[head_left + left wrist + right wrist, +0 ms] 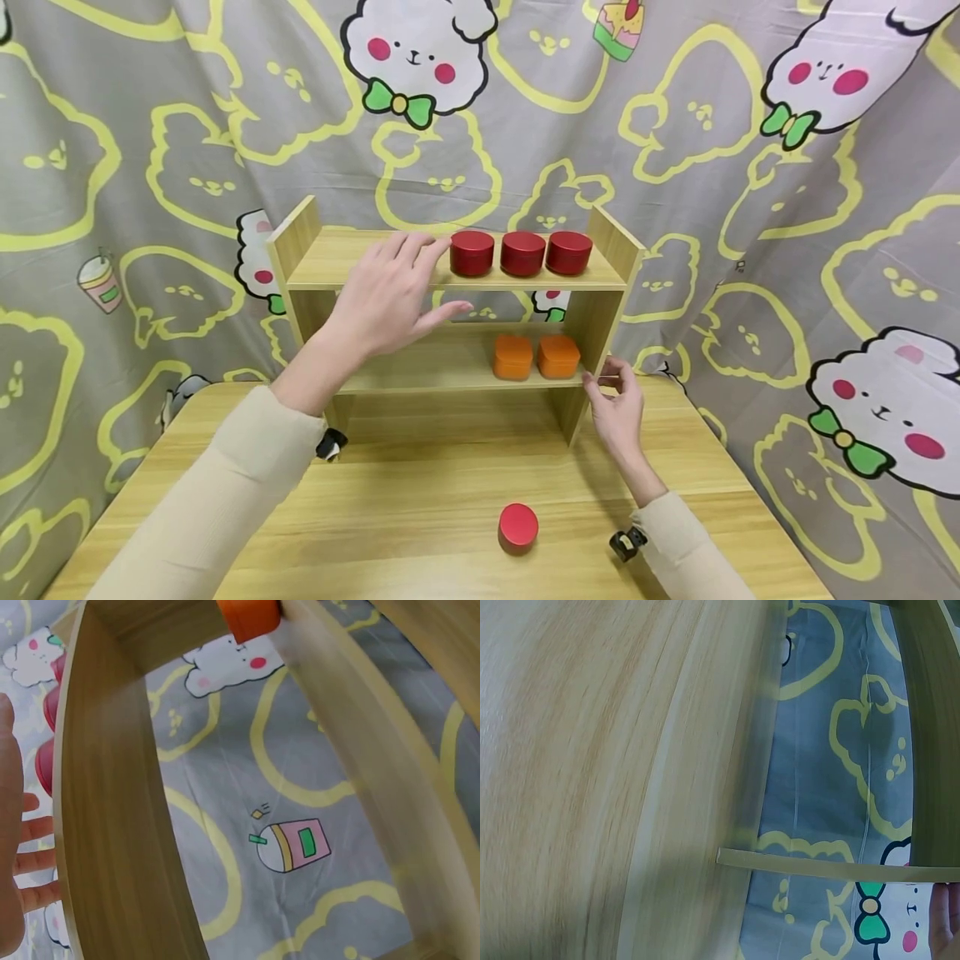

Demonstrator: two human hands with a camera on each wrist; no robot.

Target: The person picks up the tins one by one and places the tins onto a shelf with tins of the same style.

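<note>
In the head view a two-tier wooden shelf [420, 383] stands on the table. My left hand [390, 292] is in front of its top board, fingers extended and thumb held apart. The fingertips come right up to the left side of the leftmost red round tin [472, 254]; two more red tins [522, 254] [569, 253] sit beside it. At the shelf's right side panel, my right hand [619, 407] holds the panel's front edge, thumb in front and fingers bent along the outer side. Only its fingers [946, 919] show in the right wrist view.
Two orange square tins [513, 357] [558, 357] sit on the lower board, toward the right. Another red round tin [518, 528] is on the table [390, 533] in front of the shelf. A patterned curtain [555, 125] hangs close behind.
</note>
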